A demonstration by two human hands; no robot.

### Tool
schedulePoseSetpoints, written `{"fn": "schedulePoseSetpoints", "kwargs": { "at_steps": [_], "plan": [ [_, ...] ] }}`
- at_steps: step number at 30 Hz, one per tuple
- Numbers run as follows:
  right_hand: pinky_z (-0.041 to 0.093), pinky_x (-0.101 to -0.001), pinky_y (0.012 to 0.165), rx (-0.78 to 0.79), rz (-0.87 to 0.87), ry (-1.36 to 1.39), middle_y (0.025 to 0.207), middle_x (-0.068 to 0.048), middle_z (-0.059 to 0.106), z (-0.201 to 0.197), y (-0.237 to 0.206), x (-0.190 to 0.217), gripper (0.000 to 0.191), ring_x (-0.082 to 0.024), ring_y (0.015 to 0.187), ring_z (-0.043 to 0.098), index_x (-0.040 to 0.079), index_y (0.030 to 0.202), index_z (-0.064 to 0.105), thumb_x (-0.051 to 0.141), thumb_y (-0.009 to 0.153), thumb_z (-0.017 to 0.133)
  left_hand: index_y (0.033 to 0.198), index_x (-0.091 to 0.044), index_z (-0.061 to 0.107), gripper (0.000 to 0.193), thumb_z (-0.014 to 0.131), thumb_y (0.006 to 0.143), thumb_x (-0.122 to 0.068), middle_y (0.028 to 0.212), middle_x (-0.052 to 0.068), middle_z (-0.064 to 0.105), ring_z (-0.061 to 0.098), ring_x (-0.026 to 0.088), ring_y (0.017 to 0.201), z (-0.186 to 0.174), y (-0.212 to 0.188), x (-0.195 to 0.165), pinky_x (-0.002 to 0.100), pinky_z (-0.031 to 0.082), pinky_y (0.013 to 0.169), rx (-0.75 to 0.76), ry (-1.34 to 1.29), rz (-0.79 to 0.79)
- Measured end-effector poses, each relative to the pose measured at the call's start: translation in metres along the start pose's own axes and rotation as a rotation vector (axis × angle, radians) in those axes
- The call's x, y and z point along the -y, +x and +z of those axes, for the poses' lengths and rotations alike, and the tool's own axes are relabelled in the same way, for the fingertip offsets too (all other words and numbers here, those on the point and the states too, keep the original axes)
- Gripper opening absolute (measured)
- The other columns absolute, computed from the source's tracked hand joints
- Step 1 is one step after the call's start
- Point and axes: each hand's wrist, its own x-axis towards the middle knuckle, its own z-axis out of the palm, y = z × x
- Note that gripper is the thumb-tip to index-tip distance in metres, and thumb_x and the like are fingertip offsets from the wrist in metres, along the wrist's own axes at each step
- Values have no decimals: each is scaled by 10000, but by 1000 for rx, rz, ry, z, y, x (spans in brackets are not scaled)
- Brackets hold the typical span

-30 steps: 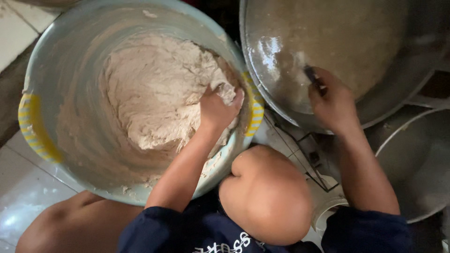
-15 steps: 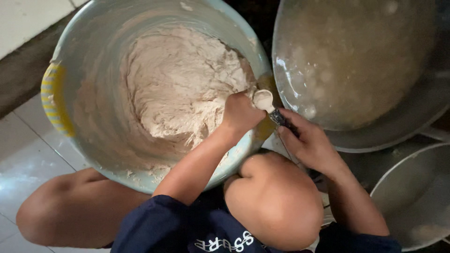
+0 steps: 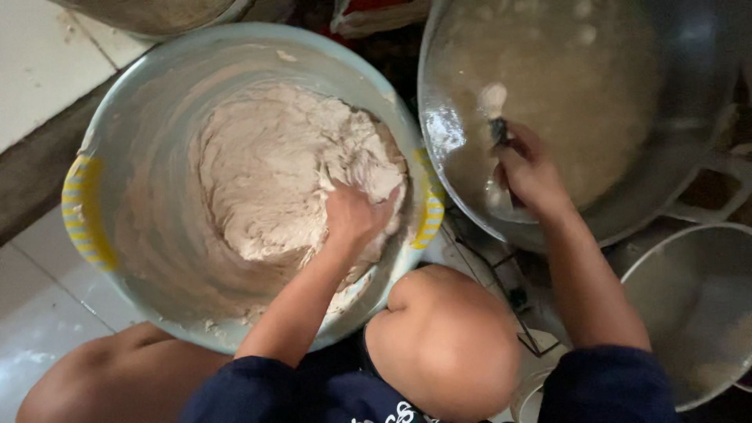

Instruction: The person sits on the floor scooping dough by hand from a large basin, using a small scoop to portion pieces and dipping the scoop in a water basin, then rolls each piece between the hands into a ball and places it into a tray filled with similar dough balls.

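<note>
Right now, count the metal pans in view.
2: a wide pan of liquid under the right hand, and a smaller pan at lower right. Others may lie out of frame.

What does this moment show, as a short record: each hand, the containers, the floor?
left hand: pressed into the dough
right hand: grips a spoon over the metal pan
basin: pale, round, yellow handles, holds the dough
metal pan: wide, filled with cloudy liquid
second metal bowl: lower right, partly in view
floor: light tiles
</note>
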Motion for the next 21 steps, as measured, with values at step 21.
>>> {"fn": "schedulePoseSetpoints", "kwargs": {
  "at_steps": [21],
  "plan": [
    [453,-295,548,193,78,24,941,-40,699,10,-59,44,259,-103,644,564,47,1279,607,116,1030,580,929,-38,684,247,785,852,-250,822,163,714,708,388,771,-5,25,-31,443,576,710,-287,-887,117]
  ]
}}
